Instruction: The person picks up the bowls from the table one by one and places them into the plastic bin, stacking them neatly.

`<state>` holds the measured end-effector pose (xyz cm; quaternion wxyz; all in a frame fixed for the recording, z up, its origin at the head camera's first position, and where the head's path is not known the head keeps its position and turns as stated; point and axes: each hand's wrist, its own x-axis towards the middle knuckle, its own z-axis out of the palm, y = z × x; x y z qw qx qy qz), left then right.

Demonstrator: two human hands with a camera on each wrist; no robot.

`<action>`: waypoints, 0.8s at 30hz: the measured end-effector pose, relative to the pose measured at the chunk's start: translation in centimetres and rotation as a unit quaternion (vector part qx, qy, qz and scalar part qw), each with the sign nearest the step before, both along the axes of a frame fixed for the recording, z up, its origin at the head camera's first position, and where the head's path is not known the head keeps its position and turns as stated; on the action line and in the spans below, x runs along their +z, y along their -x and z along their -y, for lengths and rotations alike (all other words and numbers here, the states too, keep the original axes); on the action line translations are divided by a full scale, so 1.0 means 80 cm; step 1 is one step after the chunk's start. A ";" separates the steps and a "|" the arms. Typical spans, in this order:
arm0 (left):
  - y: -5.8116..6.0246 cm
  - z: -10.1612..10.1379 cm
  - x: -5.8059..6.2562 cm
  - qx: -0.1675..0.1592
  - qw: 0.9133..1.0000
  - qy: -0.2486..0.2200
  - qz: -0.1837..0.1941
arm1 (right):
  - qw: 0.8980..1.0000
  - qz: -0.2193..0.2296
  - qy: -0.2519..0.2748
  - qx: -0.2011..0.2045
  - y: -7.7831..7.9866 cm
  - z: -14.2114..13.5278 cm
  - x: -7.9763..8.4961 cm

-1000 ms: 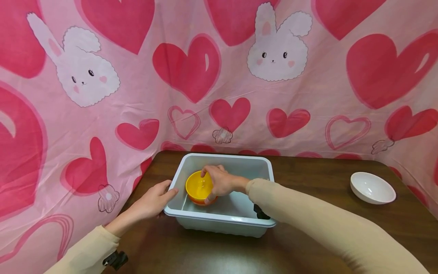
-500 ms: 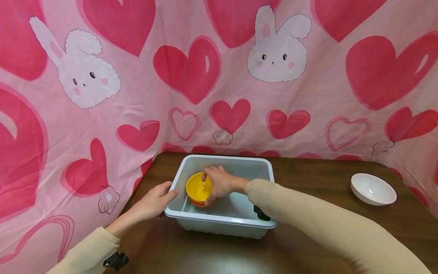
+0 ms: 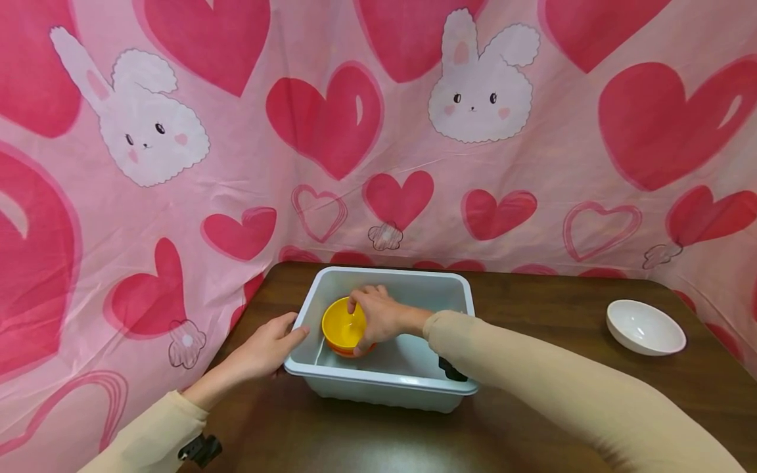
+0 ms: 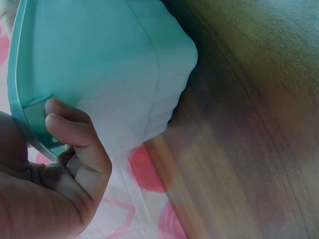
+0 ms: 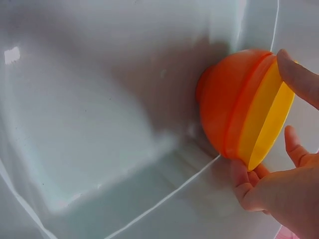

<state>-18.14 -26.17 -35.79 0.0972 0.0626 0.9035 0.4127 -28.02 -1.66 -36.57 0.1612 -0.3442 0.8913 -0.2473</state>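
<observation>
A yellow bowl [image 3: 343,322] is nested in an orange bowl [image 5: 227,104], and both sit in the left part of a pale grey-blue plastic tub [image 3: 408,380]. Reaching in from the right, my right hand [image 3: 381,314] grips the yellow bowl by its rim, thumb on one side and fingers across from it. In the right wrist view the orange bowl's base is close to the tub floor. My left hand [image 3: 269,343] holds the tub's left rim, thumb over the top. Curled fingers [image 4: 75,129] show under the rim in the left wrist view.
On the right of the dark wooden table [image 3: 532,394] stands a white bowl [image 3: 644,327]. A pink curtain [image 3: 331,223] with hearts and rabbits hangs behind the table and along its left side.
</observation>
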 end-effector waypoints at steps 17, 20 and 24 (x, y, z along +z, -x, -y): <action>0.000 -0.001 0.001 -0.011 1.000 0.000 -0.007 | 1.000 -0.030 0.002 0.002 -0.005 -0.001 0.029; -0.002 -0.001 0.001 -0.016 1.000 -0.004 -0.009 | 0.999 -0.028 0.017 0.013 -0.005 -0.001 0.037; -0.002 -0.001 0.000 -0.015 1.000 -0.005 -0.008 | 0.998 -0.023 0.053 0.027 -0.006 -0.002 0.048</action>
